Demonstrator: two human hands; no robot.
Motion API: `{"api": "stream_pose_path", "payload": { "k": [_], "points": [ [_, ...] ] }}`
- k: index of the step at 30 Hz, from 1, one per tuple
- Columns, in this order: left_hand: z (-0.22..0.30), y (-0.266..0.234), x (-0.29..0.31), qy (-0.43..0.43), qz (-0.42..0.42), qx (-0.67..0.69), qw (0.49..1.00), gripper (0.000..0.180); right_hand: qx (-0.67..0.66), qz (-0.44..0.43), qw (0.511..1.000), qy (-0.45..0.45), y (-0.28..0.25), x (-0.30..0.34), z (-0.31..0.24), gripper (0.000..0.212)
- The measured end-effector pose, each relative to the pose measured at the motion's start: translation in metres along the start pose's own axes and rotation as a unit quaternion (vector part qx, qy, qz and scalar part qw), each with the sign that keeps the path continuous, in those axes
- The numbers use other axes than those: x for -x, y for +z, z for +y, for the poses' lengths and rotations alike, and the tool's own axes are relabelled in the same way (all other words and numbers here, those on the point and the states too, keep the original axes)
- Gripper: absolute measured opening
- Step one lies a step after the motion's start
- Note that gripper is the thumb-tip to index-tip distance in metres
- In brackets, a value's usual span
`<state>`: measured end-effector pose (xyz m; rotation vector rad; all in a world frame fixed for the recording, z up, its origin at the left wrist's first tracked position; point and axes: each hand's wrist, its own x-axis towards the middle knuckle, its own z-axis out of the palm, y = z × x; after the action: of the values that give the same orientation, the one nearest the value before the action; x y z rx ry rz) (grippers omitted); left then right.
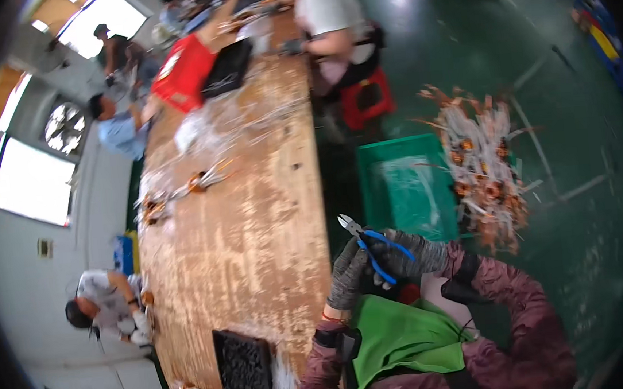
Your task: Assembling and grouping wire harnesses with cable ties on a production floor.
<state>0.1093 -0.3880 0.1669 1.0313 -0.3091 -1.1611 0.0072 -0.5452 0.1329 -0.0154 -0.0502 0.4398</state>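
Observation:
A pair of diagonal cutters with blue handles is held above my lap, by the table's edge. The jaws point up and to the left. My right hand, in a grey glove, is closed about the handles, its fingers partly behind them. Close beside the tool, my left hand, also gloved, has its fingers bent and pressed together. Whether something thin is inside them is hidden. A green apron covers my lap below both hands.
A long worn wooden table runs along my left, bearing a black tray and copper-wired parts. A green crate and a heap of white-sleeved copper-wire coils lie ahead right. Several co-workers sit around the table.

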Motion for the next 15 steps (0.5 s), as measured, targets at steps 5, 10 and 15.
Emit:
{"api": "stream_pose_path", "payload": {
  "k": [5, 10, 15],
  "points": [
    [-0.038, 0.129, -0.081, -0.130, -0.069, 0.002, 0.989, 0.038, 0.043, 0.039, 0.980, -0.191, 0.020, 0.141, -0.033, 0.065],
    [-0.153, 0.176, -0.136, -0.188, -0.087, -0.130, 0.970, 0.041, 0.128, 0.263, 0.918, -0.267, -0.037, 0.278, 0.001, 0.046],
    [-0.266, 0.173, -0.216, -0.306, -0.128, -0.182, 0.926, 0.039, 0.298, 0.568, 0.726, -0.248, -0.020, 0.403, 0.032, 0.034]
  ]
}}
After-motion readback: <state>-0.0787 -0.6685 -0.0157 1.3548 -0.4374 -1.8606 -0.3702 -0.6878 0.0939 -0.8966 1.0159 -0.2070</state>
